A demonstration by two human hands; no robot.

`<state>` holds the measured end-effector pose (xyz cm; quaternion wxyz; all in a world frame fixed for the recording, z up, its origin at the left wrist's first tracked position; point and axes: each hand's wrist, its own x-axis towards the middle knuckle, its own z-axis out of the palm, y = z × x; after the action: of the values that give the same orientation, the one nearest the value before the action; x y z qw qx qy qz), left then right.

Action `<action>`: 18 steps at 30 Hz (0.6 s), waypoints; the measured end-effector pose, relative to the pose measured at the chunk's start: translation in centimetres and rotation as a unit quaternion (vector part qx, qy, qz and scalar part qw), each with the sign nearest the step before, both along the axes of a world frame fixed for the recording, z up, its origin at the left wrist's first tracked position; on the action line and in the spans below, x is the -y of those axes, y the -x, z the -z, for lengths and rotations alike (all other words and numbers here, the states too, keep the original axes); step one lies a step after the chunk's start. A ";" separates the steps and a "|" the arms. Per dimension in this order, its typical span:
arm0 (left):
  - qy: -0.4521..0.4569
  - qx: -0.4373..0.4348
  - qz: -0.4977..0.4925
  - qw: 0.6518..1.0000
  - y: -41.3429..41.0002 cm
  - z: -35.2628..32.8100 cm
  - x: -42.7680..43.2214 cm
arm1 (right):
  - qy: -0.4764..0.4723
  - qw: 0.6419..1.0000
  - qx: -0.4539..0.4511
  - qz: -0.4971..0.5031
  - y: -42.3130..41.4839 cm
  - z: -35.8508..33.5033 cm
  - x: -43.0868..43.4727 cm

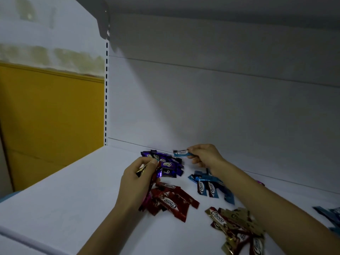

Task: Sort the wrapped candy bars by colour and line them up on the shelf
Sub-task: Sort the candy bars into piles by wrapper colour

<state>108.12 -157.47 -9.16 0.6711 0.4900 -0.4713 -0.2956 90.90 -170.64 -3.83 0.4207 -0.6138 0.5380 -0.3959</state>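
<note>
Wrapped candy bars lie in colour heaps on the white shelf point(73, 208). A purple heap point(168, 163) sits near the back wall, a red heap point(173, 201) in front of it, a blue heap point(211, 186) to the right, and a gold heap point(237, 227) at the front right. My left hand point(137, 183) grips a small bunch of mixed bars, gold, purple and pink showing. My right hand point(204, 156) pinches one blue bar point(182, 153) above the shelf, close to the back wall.
The shelf's white back panel point(220, 107) rises right behind the heaps. An upper shelf point(202, 8) hangs overhead. More blue bars point(329, 218) lie at the far right edge. A slotted upright point(106, 92) and a yellow wall point(51, 126) stand to the left.
</note>
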 end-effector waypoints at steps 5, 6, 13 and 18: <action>0.019 0.132 -0.001 0.991 0.7 0.3 -0.2 | 0.051 0.984 -0.167 0.015 5.6 2.2 0.4; 0.020 0.145 0.006 0.989 0.8 0.3 -0.2 | 0.067 0.975 -0.212 0.019 6.3 2.7 0.4; 0.024 0.301 -0.027 0.953 1.1 0.9 -0.7 | 0.182 0.959 -0.212 -0.038 4.0 2.2 -3.6; 0.050 0.308 -0.048 0.949 1.1 0.9 -1.0 | 0.054 0.968 -0.137 -0.205 -0.6 0.0 -8.2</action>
<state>107.07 -156.44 -10.08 0.5302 0.5447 -0.6455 -0.0736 91.46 -162.42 -3.79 0.3816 -0.7812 0.4309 -0.2417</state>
